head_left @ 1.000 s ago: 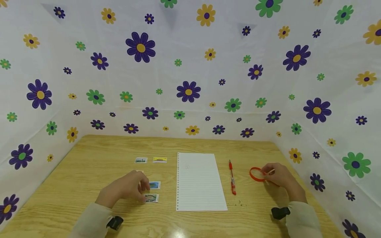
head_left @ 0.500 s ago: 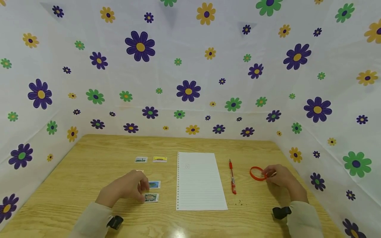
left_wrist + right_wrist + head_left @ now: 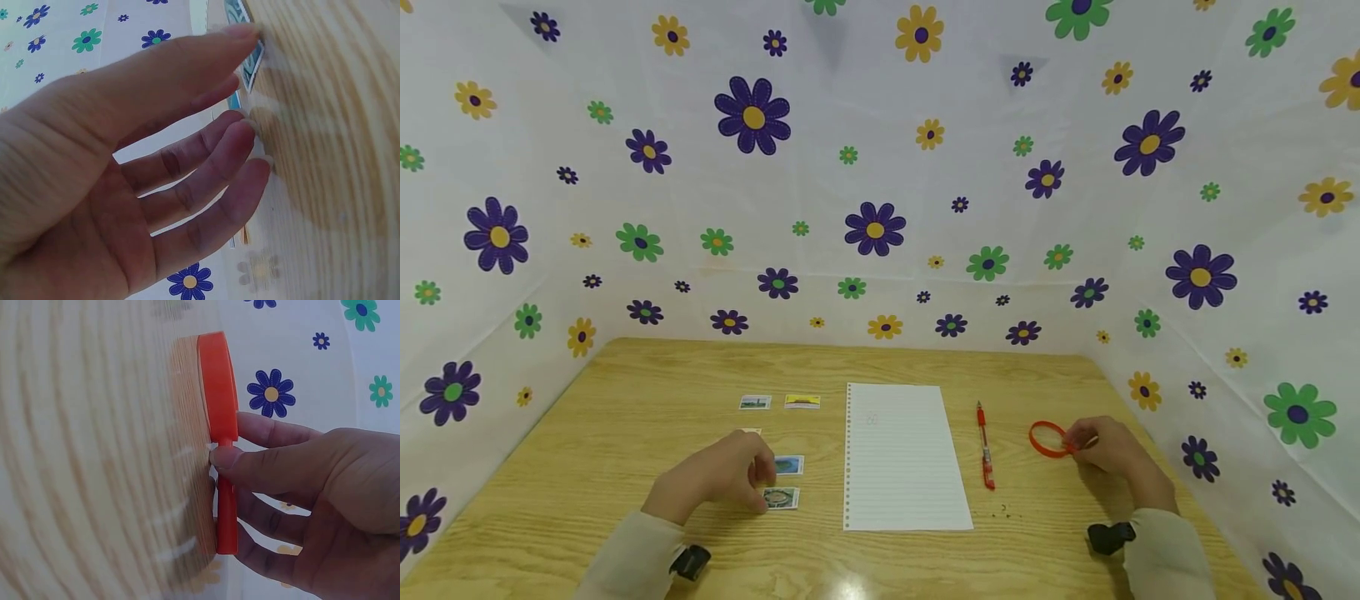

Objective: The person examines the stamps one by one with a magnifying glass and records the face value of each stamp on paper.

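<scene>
Right wrist view is showing the right hand (image 3: 325,506) pinching the handle of a red magnifying glass (image 3: 220,425), thumb on top and curled fingers (image 3: 269,432) underneath, with the tool lying against the wooden table (image 3: 94,450). Head view is placing this magnifying glass (image 3: 1049,438) near the table's right edge, just right of a red pen (image 3: 985,447) that is lying beside a lined sheet of paper (image 3: 904,457) at the table's middle.

Left wrist view is showing the left hand (image 3: 125,187) with relaxed, nearly straight fingers (image 3: 206,150), gripping nothing; the fingertips are touching the table beside a small picture card (image 3: 250,62). Head view is showing that hand (image 3: 715,475) resting just left of two cards (image 3: 784,482) toward the near edge, while two more cards (image 3: 779,402) are lying farther back, left of the paper.
</scene>
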Demonstrator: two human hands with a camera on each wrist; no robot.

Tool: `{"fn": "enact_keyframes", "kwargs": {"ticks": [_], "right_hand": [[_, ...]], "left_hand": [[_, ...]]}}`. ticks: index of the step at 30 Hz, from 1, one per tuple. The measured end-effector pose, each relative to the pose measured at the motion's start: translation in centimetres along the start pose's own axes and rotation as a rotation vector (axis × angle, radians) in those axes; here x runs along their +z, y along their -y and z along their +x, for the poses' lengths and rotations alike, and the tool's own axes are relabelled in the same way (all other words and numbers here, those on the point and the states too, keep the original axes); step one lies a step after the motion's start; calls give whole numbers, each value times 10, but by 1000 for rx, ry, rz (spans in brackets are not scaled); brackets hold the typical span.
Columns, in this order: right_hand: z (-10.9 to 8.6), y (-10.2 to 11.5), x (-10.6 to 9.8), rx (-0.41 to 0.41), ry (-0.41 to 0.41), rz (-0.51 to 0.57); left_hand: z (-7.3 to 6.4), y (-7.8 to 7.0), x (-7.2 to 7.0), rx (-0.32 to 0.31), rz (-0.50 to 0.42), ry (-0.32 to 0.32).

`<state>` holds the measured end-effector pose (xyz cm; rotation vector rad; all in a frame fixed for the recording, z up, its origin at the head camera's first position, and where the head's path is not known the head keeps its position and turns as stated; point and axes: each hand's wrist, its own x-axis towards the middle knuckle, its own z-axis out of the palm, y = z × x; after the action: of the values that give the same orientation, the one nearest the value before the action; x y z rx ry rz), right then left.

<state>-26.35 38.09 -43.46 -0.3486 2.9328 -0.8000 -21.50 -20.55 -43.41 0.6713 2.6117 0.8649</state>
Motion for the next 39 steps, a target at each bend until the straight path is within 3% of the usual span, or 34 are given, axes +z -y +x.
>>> {"fn": "enact_keyframes", "kwargs": {"ticks": [14, 39], "right_hand": [[2, -1, 1, -4, -27, -44], [15, 59, 24, -179, -82, 7]], "left_hand": [[0, -1, 1, 10, 3, -1], [2, 1, 4, 11, -3, -5]]}}
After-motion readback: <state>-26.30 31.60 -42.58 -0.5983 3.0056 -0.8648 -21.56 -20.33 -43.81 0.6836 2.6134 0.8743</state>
